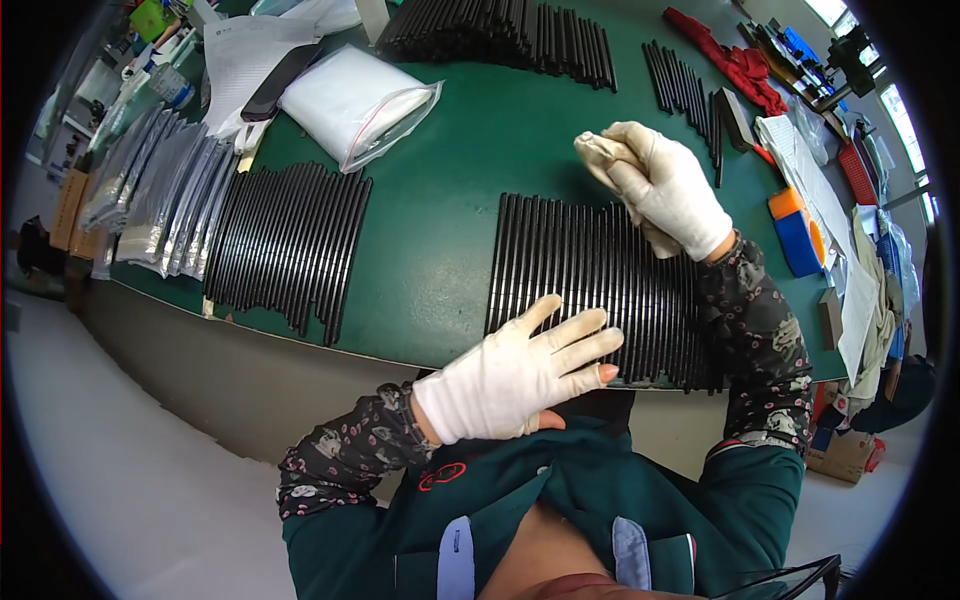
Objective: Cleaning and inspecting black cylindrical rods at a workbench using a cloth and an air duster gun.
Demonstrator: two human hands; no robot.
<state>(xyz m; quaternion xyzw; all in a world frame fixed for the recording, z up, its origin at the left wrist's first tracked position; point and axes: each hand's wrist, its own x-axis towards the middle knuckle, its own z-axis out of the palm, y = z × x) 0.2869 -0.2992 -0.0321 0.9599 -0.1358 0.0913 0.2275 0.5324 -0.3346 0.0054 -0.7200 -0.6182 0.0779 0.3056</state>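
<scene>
Side by side on the green table lies a row of thin black rods [560, 250] in front of me. My left hand [510, 375], in a white glove with the tips of two digits bare, has its fingers spread over the near left part of this row. It grips nothing; whether it touches the rods I cannot tell. Above the row's far right part, my gloved right hand [675, 190] is closed around a bunched off-white cloth [660, 240]. Much of the cloth is hidden by the fingers, and the right forearm covers some rods.
Another row of black rods [285, 240] lies to the left, beside plastic-wrapped bundles [185, 200]. A white plastic-bagged packet [355, 105] and a dark phone-like object [282, 82] sit behind. More rods [500, 35] are piled at the back. Rightward are blue-and-orange tape rolls [797, 232] and a red cloth [735, 60].
</scene>
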